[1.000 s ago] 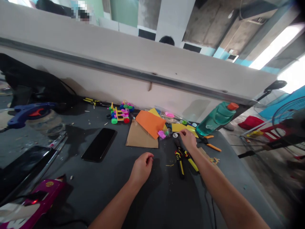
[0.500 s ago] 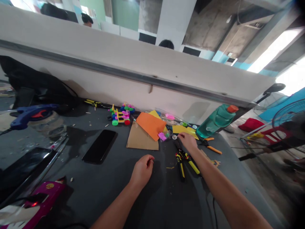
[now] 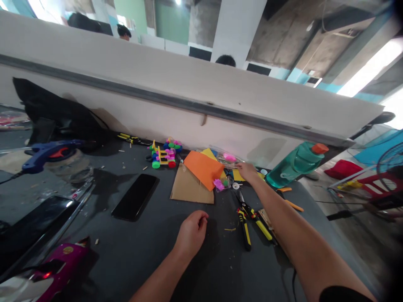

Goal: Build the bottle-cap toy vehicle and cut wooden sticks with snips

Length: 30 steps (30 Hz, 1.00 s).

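My right hand (image 3: 247, 173) reaches to the back of the table, over yellow paper (image 3: 239, 175). Its fingers are drawn together at the pile of small parts and clear plastic; what they pinch, if anything, is too small to make out. Just in front of it lies a small white disc (image 3: 236, 186), beside a purple piece (image 3: 218, 184). Black-and-yellow pliers (image 3: 248, 218) lie under my right forearm. My left hand (image 3: 191, 233) rests closed on the near table, fingers curled, their inside hidden. Orange paper (image 3: 204, 169) lies on a cardboard sheet (image 3: 192, 191) beyond it.
A teal bottle (image 3: 294, 165) stands tilted-looking at the back right, near orange-handled pliers (image 3: 294, 205). Left of centre are a phone (image 3: 136, 197) and a colourful toy vehicle (image 3: 163, 157). A blue glue gun (image 3: 50, 153) and a purple power strip (image 3: 64, 264) sit at far left.
My right hand has moved back from the white disc to the pile near the wall; the disc now lies uncovered. My left hand stays curled in place. The view has shifted slightly.
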### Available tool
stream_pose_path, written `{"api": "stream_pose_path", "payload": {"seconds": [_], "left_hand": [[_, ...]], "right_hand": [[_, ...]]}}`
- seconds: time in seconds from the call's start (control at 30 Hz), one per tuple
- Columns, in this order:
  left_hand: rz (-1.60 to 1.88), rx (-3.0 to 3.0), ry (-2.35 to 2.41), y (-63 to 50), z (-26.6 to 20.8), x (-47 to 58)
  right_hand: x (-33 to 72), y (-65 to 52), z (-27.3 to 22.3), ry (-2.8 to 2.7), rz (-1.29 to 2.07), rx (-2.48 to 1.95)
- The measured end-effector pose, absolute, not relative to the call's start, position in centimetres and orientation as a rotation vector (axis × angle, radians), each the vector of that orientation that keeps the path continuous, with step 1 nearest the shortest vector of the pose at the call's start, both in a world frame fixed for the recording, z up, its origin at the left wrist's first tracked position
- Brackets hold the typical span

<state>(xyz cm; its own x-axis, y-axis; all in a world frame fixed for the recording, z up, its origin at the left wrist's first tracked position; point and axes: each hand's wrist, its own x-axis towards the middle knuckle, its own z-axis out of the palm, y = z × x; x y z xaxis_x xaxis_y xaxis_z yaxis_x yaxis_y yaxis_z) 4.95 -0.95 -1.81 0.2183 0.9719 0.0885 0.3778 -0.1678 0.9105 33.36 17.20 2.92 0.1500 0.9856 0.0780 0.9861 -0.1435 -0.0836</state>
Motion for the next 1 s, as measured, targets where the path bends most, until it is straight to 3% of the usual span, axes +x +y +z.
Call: {"api": "stream_pose_path", "payload": {"seconds": [0.63,1.0], "left_hand": [[0.877,1.727,1.289,-1.0,-1.2,4.9],[0.886,1.752,1.3,-1.0,-1.0,4.9]], "right_hand": [[33.6,17.4,2.0,-1.841,0.072,-2.043],[36.7,14.3,4.1,-1.188,0.097,-1.792]]}}
